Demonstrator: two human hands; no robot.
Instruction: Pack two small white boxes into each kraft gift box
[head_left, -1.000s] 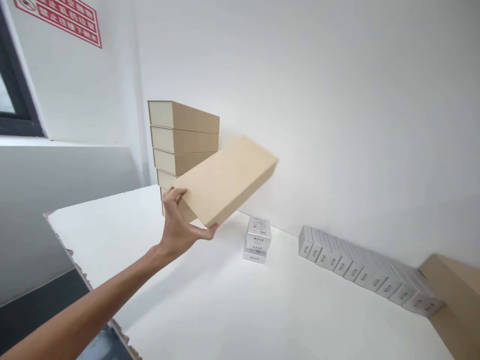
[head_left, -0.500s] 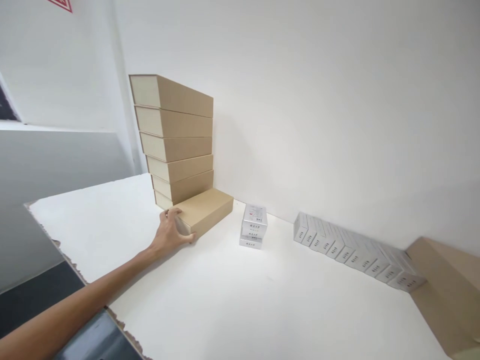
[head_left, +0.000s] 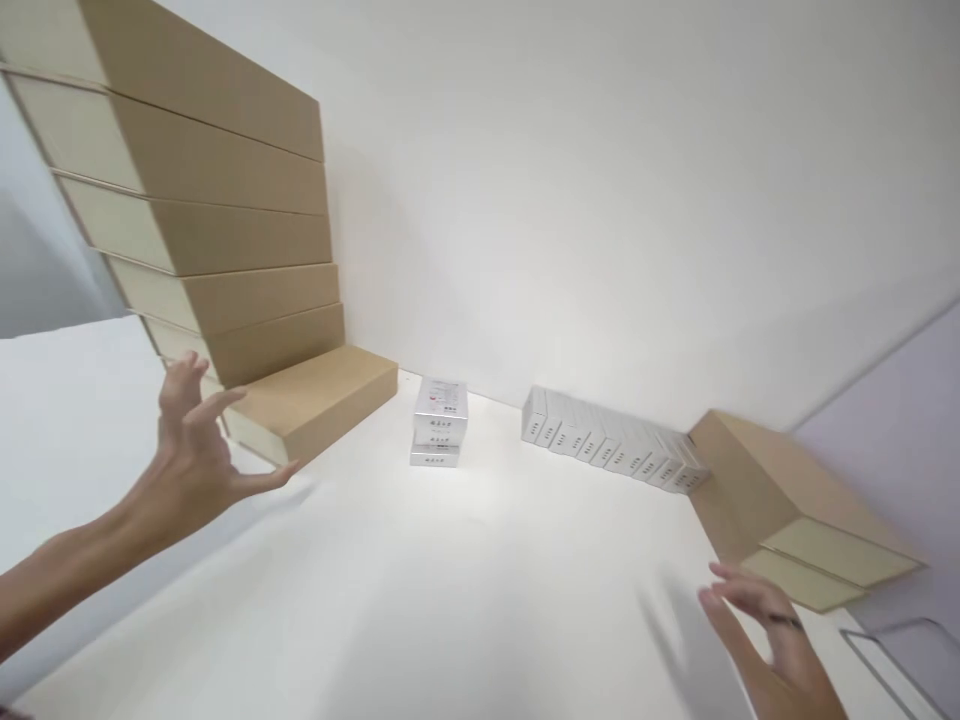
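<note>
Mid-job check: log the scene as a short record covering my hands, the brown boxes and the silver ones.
Left hand: open, at the near end of the single brown box; contact unclear
Right hand: open, nearest the stacked brown boxes at right
Tall brown stack: left, beside the single brown box
Silver pile: between single brown box and silver row
Silver row: along the wall

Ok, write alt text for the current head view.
An open left hand is by a single tan box lying beside a tall stack of tan boxes on a white table; an open right hand is near more tan boxes. Between stand a small pile and a longer row of silver boxes, along the wall.
</note>
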